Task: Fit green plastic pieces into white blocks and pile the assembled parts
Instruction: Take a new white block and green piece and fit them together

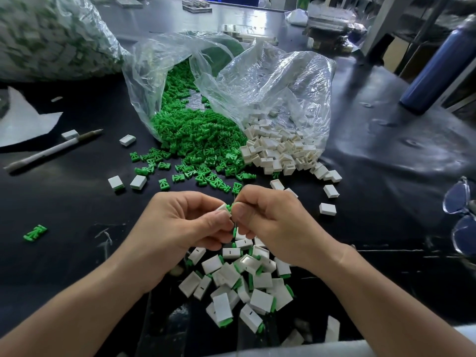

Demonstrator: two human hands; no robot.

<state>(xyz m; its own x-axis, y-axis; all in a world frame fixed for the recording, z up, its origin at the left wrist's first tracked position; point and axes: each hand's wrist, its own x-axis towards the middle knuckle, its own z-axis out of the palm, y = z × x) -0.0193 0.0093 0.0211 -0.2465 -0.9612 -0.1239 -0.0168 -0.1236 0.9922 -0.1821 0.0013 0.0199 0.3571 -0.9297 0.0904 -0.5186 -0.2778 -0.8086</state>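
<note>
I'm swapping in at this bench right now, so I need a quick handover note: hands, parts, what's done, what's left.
Left hand pinches a white block; right hand pinches a green piece at the block's open end. How far in it sits cannot be told.
Beyond the hands, loose greens and loose whites spill from clear bags.
Done: a pile of assembled parts lies on the table, near the wrists.
Left: seat this piece, drop it on the pile, then work through both heaps.
</note>
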